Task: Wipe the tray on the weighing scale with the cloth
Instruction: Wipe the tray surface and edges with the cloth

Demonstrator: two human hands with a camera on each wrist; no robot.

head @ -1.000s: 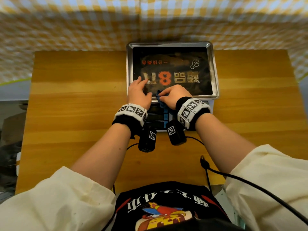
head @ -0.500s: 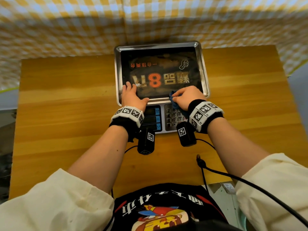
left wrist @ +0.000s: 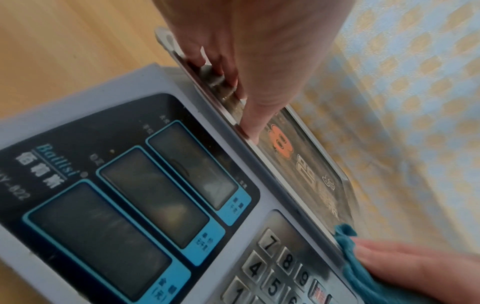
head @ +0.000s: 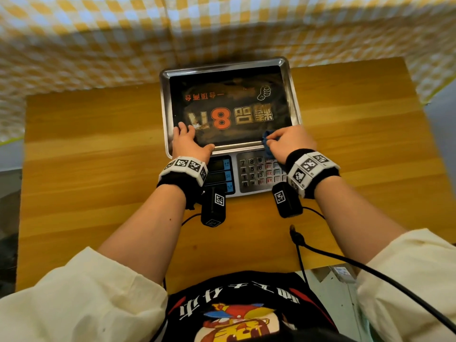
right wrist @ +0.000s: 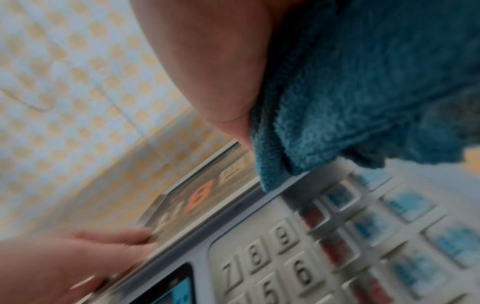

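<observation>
A steel tray with a dark printed sheet on its floor sits on a weighing scale at the back of the table. My left hand presses flat on the tray's near-left corner, fingers straight inside it and thumb along the near rim. In the left wrist view, the left hand lies over the tray edge. My right hand grips a bunched blue cloth against the near rim, towards the right corner. The cloth fills the right wrist view, touching the tray edge above the keypad.
The scale stands on a wooden table, against a yellow-and-white checked cloth backdrop. Its displays and keypad face me, just below my hands. A black cable crosses the table's near right edge.
My right hand has slid the cloth rightward along the tray's near rim. My left hand has shifted from the rim's middle to the near-left corner.
</observation>
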